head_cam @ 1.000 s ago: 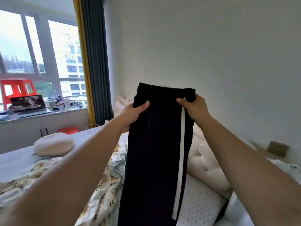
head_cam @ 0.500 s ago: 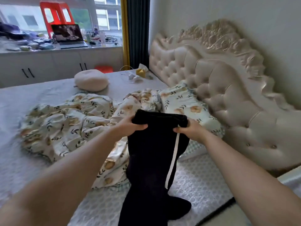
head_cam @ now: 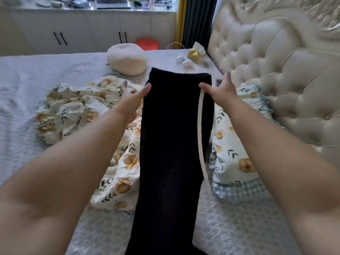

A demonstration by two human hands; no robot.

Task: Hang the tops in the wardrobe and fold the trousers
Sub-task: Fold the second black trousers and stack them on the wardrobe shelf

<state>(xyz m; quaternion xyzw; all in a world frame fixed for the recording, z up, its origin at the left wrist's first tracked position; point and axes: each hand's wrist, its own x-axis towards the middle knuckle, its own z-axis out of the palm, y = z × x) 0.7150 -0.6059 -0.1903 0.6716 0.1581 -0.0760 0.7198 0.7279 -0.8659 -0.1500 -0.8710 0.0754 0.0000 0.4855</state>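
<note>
Dark navy trousers (head_cam: 171, 135) with a white side stripe (head_cam: 201, 137) lie stretched out lengthwise on the bed (head_cam: 36, 74), waistband at the far end. They rest partly on a floral quilt (head_cam: 73, 107). My left hand (head_cam: 130, 100) is at the waistband's left corner, fingers spread straight, thumb tip touching the fabric edge. At the right corner my right hand (head_cam: 220, 91) likewise has its fingers spread and its thumb against the fabric by the stripe. Neither hand grips the cloth. No tops or wardrobe are in view.
A floral pillow (head_cam: 235, 159) lies right of the trousers, against the tufted cream headboard (head_cam: 276, 70). A round cream cushion (head_cam: 127, 59) and a yellow tissue box (head_cam: 195, 54) sit at the far side of the bed. White cabinets (head_cam: 92, 30) line the wall beyond.
The trousers, held up in the air by the waistband, came down and now lie flat on the bed. Both hands went from pinching the waistband to spread fingers.
</note>
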